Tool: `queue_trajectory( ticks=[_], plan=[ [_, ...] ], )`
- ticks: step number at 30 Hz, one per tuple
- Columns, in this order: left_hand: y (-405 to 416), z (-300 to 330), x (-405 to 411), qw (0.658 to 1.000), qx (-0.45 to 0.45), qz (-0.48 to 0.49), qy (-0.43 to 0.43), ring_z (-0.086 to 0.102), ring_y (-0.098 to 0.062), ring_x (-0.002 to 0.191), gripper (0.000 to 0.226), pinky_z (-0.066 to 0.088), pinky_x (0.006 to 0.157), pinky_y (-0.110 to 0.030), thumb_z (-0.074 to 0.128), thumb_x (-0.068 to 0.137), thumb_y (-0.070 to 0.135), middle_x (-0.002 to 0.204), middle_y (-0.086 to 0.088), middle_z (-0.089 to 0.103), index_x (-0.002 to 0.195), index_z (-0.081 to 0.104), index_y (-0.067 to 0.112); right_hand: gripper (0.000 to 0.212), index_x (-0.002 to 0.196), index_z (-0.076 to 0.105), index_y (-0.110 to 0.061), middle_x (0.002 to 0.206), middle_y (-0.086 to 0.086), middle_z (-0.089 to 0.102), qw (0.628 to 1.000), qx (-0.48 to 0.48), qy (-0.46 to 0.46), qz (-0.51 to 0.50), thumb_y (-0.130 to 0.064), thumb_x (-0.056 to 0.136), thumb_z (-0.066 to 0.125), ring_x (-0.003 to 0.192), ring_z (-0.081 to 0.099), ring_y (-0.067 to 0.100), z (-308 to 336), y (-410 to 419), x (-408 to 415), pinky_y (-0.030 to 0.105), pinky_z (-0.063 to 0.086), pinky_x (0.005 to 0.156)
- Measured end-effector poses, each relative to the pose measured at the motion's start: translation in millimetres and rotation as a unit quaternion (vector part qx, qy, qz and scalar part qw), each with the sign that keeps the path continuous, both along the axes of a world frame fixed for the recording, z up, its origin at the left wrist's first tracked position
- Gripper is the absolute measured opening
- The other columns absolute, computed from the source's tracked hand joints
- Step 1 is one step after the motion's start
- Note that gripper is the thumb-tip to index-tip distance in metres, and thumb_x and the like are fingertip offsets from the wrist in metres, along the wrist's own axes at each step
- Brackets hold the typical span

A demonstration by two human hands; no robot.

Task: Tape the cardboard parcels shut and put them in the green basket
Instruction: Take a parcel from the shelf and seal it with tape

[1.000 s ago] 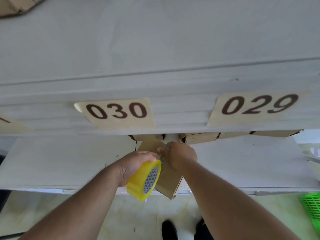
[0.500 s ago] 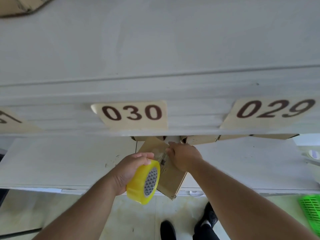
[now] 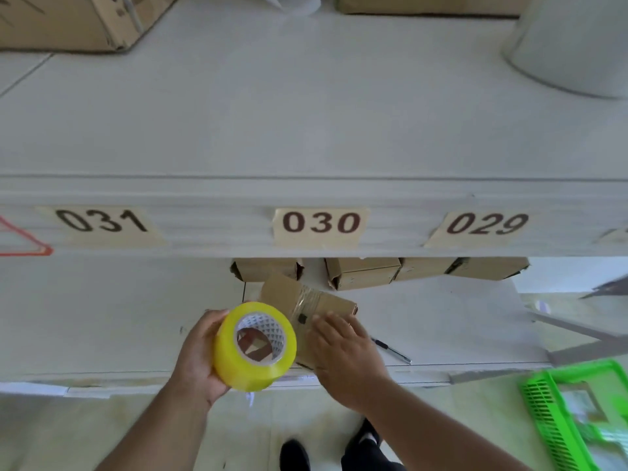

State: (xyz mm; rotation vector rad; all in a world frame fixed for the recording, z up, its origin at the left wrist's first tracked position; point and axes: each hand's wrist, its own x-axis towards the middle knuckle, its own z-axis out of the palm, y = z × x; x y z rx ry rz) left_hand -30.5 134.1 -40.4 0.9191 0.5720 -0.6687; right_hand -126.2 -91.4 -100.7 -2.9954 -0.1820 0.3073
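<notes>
Left hand [image 3: 200, 355] grips tape roll [image 3: 254, 346]; right hand [image 3: 343, 351] flat, unclenched, pressing taped parcel [image 3: 306, 300].

White lower shelf [image 3: 102, 317] carries cardboard parcels [image 3: 362, 273], taped parcel [image 3: 326, 300], pen [image 3: 390, 350]

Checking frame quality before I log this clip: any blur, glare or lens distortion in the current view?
Head view: wide-angle bending bows the shelf edge; the green basket at the lower right is smeared by blur; the label 029 is softer than 030; glare shines on the tape strip across the parcel; lighting is flat, shadows faint.
</notes>
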Motion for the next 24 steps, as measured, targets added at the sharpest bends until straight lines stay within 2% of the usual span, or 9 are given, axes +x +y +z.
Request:
queue_trajectory(
  ticks=[5,8,10,11,13,15,19,22,24],
  plan=[
    [10.0,7.5,-20.2,0.997,-0.072,-0.010,0.016,0.061,-0.040,0.116,0.064,0.040,0.108,-0.068,0.075,0.074,0.028,0.120,-0.023,0.066,0.132,0.065,0.003,0.085,0.139,0.066,-0.027,0.153,-0.005,0.055,0.999,-0.031,0.031,0.021,-0.045,0.061,0.094,0.141,0.054,0.023,4.6,-41.7,-2.7,0.040,0.040,0.113],
    [11.3,21.6,-26.9,0.997,-0.073,-0.013,0.004,0.059,-0.038,0.118,0.046,0.032,0.113,-0.071,0.053,0.091,0.024,0.117,-0.021,0.068,0.127,0.067,-0.002,0.079,0.163,0.032,-0.026,0.173,-0.006,0.016,0.998,-0.015,0.066,0.009,-0.030,0.095,0.070,0.161,0.016,0.022,21.6,-42.9,-5.0,0.035,0.006,0.127],
    [8.1,37.3,-31.5,0.998,-0.057,-0.020,-0.028,0.063,-0.035,0.113,0.048,0.037,0.111,-0.067,0.054,0.089,0.023,0.114,-0.020,0.069,0.130,0.065,0.001,0.045,0.146,0.049,-0.027,0.159,-0.005,0.046,0.979,0.144,0.090,-0.112,-0.026,0.101,0.053,0.145,0.043,0.020,51.1,-26.0,-7.3,0.034,0.032,0.123],
    [5.5,45.5,-32.4,0.998,-0.037,-0.018,-0.054,0.067,-0.032,0.107,0.049,0.043,0.108,-0.064,0.058,0.086,0.023,0.113,-0.020,0.070,0.131,0.066,0.004,0.021,0.117,0.061,-0.027,0.126,-0.004,0.067,0.953,0.231,0.058,-0.189,-0.024,0.099,0.052,0.113,0.061,0.015,69.0,-13.9,-7.8,0.035,0.050,0.102],
    [-1.2,60.4,-34.3,0.991,0.044,-0.014,-0.126,0.074,-0.023,0.100,0.047,0.054,0.097,-0.053,0.071,0.076,0.022,0.118,-0.011,0.074,0.123,0.073,0.014,0.015,0.088,0.063,-0.020,0.086,0.001,0.072,0.856,0.420,0.009,-0.301,-0.024,0.100,0.055,0.075,0.065,0.009,106.9,16.4,-7.8,0.037,0.058,0.078],
    [-10.7,73.6,-38.8,0.961,0.177,-0.037,-0.209,0.073,-0.011,0.102,0.044,0.057,0.088,-0.040,0.073,0.069,0.025,0.121,0.006,0.074,0.112,0.077,0.035,0.017,0.100,0.068,-0.015,0.093,0.007,0.079,0.750,0.574,0.039,-0.327,-0.030,0.104,0.060,0.087,0.077,0.019,129.7,42.5,-4.5,0.044,0.062,0.090],
    [-31.5,93.1,-63.5,0.906,0.255,-0.097,-0.323,0.064,0.000,0.115,0.043,0.056,0.096,-0.034,0.073,0.091,0.025,0.128,0.024,0.065,0.121,0.065,0.055,0.061,0.136,0.056,-0.026,0.110,0.009,0.078,0.673,0.642,0.072,-0.361,-0.053,0.083,0.068,0.105,0.075,0.028,147.2,73.2,3.3,0.053,0.057,0.101],
    [-37.1,110.5,-76.2,0.892,0.268,-0.059,-0.360,0.058,0.023,0.098,0.054,0.045,0.080,-0.005,0.067,0.098,0.016,0.122,0.021,0.070,0.138,0.049,0.049,0.056,0.140,0.053,-0.034,0.115,-0.004,0.077,0.671,0.651,0.040,-0.352,-0.043,0.087,0.069,0.109,0.073,0.016,150.9,67.3,-3.6,0.046,0.055,0.104],
    [-37.5,121.2,-79.7,0.886,0.279,-0.035,-0.368,0.056,0.027,0.096,0.057,0.041,0.081,-0.003,0.070,0.096,0.017,0.110,0.016,0.075,0.141,0.044,0.042,0.040,0.133,0.055,-0.043,0.113,-0.008,0.076,0.697,0.641,0.024,-0.322,-0.035,0.096,0.067,0.103,0.072,0.010,153.5,57.8,-12.7,0.039,0.056,0.097]
  ],
)
